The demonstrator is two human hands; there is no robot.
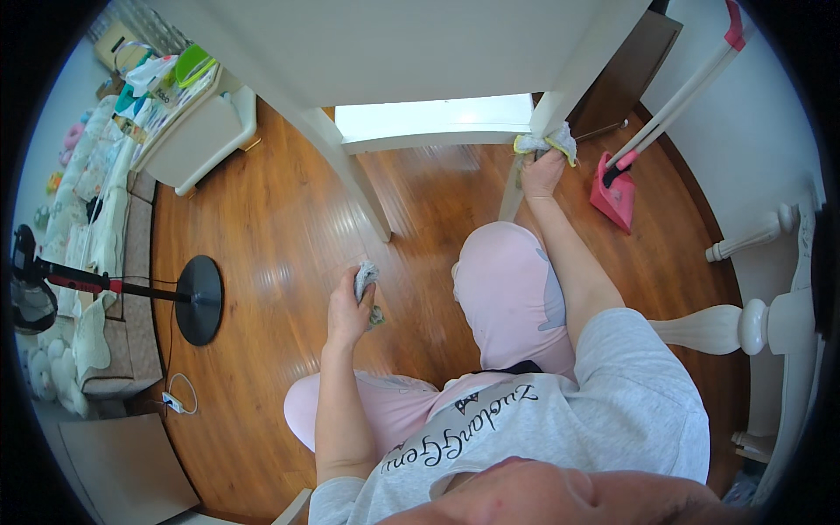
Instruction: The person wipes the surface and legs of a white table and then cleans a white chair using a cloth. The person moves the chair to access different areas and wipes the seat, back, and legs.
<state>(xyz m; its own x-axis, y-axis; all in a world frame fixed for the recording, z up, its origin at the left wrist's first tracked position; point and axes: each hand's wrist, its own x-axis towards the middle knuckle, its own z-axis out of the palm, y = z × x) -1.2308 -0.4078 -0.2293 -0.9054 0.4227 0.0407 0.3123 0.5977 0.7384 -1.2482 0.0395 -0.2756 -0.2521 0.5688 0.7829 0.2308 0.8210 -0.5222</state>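
Note:
My left hand (348,312) grips a crumpled grey cleaning cloth (366,279) above the wooden floor, away from the furniture. Up ahead, my right hand (543,174) presses a white cloth with a yellow-green edge (558,141) around the right leg of a white wooden chair (551,115). That cloth wraps the leg near where the cross rail (433,140) meets it. The chair's left leg (367,197) reaches down to the floor, bare of any cloth. My right fingers are partly hidden by the cloth and the leg.
A pink dustpan (615,197) with a long handle stands by the right wall. White turned furniture legs (705,328) are close at my right side. To the left are a black round stand base (199,300), a power strip (172,401), a sofa (139,315) and a loaded white table (203,141).

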